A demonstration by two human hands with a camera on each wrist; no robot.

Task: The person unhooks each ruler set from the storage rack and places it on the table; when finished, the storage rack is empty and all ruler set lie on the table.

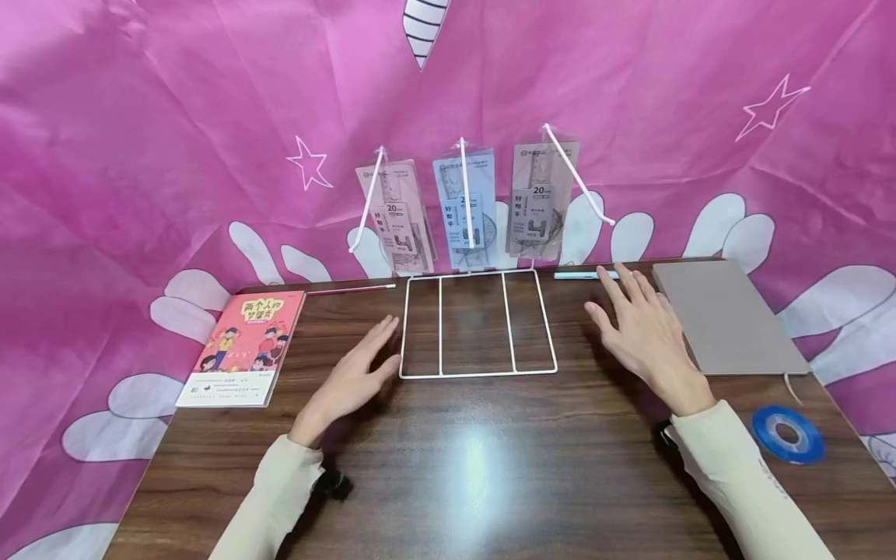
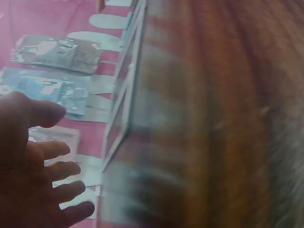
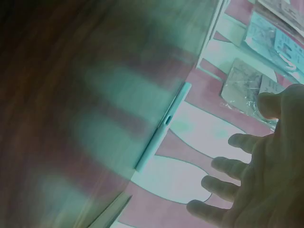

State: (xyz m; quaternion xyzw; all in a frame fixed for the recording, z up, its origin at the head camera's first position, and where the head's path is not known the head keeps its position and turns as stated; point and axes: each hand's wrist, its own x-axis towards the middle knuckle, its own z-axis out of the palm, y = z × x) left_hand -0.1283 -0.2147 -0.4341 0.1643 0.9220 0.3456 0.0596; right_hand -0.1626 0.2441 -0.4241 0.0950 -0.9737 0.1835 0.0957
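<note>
A white wire rack (image 1: pixel 478 376) stands at the back of the table. Three bagged ruler sets hang from its prongs: a pink one (image 1: pixel 409 183), a blue one (image 1: pixel 446 175) and a grey one (image 1: pixel 565 167). My left hand (image 1: pixel 350 377) is left of the rack's base, its fingertips close to the frame, fingers extended and holding nothing. On the other side, my right hand (image 1: pixel 647 330) hovers with spread, empty fingers. Its fingertips overlap a slim light blue bar (image 1: pixel 574 275) in the head view; the right wrist view shows that bar (image 3: pixel 164 126) apart from the fingers.
A red-covered book (image 1: pixel 241 342) lies at the left, with a thin red pencil (image 1: pixel 350 290) beside it along the back edge. To the right are a grey notebook (image 1: pixel 731 319) and a blue tape roll (image 1: pixel 770 447). A pink printed cloth (image 1: pixel 210 93) hangs behind the table.
</note>
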